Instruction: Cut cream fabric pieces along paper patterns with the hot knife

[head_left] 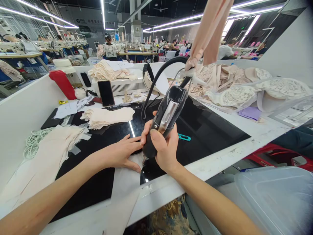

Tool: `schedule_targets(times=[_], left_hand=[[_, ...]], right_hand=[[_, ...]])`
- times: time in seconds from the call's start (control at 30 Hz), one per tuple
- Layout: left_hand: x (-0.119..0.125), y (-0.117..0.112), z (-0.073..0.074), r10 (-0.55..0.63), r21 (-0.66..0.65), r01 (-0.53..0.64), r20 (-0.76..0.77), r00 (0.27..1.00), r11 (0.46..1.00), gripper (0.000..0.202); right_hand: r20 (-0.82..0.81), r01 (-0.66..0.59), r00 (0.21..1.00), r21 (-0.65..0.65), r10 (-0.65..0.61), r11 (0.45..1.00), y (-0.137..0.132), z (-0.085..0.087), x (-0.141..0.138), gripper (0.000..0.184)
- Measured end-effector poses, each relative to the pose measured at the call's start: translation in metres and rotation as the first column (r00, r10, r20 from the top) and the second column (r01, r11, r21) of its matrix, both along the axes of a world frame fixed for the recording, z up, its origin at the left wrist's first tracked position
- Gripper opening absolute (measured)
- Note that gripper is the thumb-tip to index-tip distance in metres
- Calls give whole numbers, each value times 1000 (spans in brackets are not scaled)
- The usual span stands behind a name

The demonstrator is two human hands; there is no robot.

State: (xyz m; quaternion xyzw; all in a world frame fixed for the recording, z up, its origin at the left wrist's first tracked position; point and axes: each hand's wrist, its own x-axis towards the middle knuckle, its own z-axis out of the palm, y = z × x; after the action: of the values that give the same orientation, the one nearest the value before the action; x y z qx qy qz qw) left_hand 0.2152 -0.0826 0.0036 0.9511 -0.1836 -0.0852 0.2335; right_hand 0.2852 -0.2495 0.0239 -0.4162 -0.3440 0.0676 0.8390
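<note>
My right hand (164,143) wraps round a black corded hand tool (168,111) with a silver lever on its side. The tool is tilted, and its narrow metal tip points down at the edge of a pale fabric strip (127,182); whether it touches the fabric I cannot tell. My left hand (122,151) lies flat on that strip, fingers stretched out and thumb close to the tip. The strip hangs over the table's front edge. From above, a knotted beige fabric band (207,36) is tied to the tool's wire loop. A black glossy board (207,130) lies underneath.
A turquoise cutter (184,137) lies right of the tool. Stacked beige pieces (107,117) and a larger pale pile (44,163) lie left. A phone (106,93) leans behind. Lace bra parts (234,94) heap at the right. A black cable (156,80) arches behind the tool.
</note>
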Motion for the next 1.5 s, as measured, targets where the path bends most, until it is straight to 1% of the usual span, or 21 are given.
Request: schedule_targets(times=[0.07,0.17,0.23,0.27,0.3,0.33,0.4,0.43,0.5,0.57,0.6,0.67,0.73,0.83,0.9,0.97,1.1,1.2,1.27,1.4,1.5], left_hand=[[1,-1,1,5,10,-5,-17,1000,1000,87],[-1,-2,2,10,11,-10,-10,1000,1000,83],[-8,-4,2,39,4,-40,46,998,999,81],[-15,-6,2,73,3,-74,93,993,997,76],[-22,-9,2,122,7,-124,150,981,992,67],[-32,-14,1,177,10,-183,213,961,983,54],[-53,-26,0,294,33,-322,331,897,946,23],[-63,-33,-1,311,54,-351,351,883,935,19],[-81,-48,-4,272,88,-319,346,898,944,22],[-92,-56,-9,258,120,-317,356,898,941,24],[-95,-57,-12,256,132,-323,367,894,937,24],[-99,-52,-16,249,147,-325,383,889,934,25],[-100,-38,-18,200,146,-275,392,898,950,29],[-101,-12,-15,81,141,-152,413,907,978,38],[-101,1,-11,52,144,-125,427,903,982,40],[-100,6,-5,62,137,-134,438,897,981,39],[-89,4,0,147,93,-214,468,871,972,35],[-71,0,-4,232,60,-295,475,849,954,32],[-57,-1,-7,257,49,-318,479,840,947,30],[-38,-4,-13,240,69,-307,474,847,949,27],[-36,-4,-16,201,94,-275,474,858,957,25]], right_hand=[[-8,32,999,-25,-32,999,0,1,0,33],[-22,34,999,-44,-35,998,0,2,-1,31],[-18,29,999,-34,-30,999,-1,2,-2,32],[-15,28,1000,-23,-28,999,-1,2,-2,32],[-12,21,1000,-11,-21,1000,-2,2,-2,33],[-9,5,1000,4,-5,1000,-2,2,-3,33],[-2,-29,1000,25,29,999,-3,3,-4,33],[1,-39,999,28,39,999,-3,3,-5,33],[8,-50,999,20,50,999,-4,3,-7,33],[11,-56,998,8,56,998,-5,4,-9,33],[14,-61,998,4,61,998,-6,5,-10,33],[19,-64,998,-1,64,998,-7,6,-10,32],[18,-52,998,5,52,999,-8,8,-9,32],[19,-37,999,24,37,999,-9,9,-6,30],[27,-35,999,26,35,999,-10,9,-5,28],[36,-34,999,18,33,999,-10,9,-4,27],[45,-49,998,12,49,999,-9,8,-4,26],[53,-74,996,9,73,997,-8,6,-7,25],[50,-89,995,1,89,996,-9,5,-9,26],[33,-76,997,-13,77,997,-15,2,-11,33],[20,-61,998,-12,61,998,-21,1,-10,38]])
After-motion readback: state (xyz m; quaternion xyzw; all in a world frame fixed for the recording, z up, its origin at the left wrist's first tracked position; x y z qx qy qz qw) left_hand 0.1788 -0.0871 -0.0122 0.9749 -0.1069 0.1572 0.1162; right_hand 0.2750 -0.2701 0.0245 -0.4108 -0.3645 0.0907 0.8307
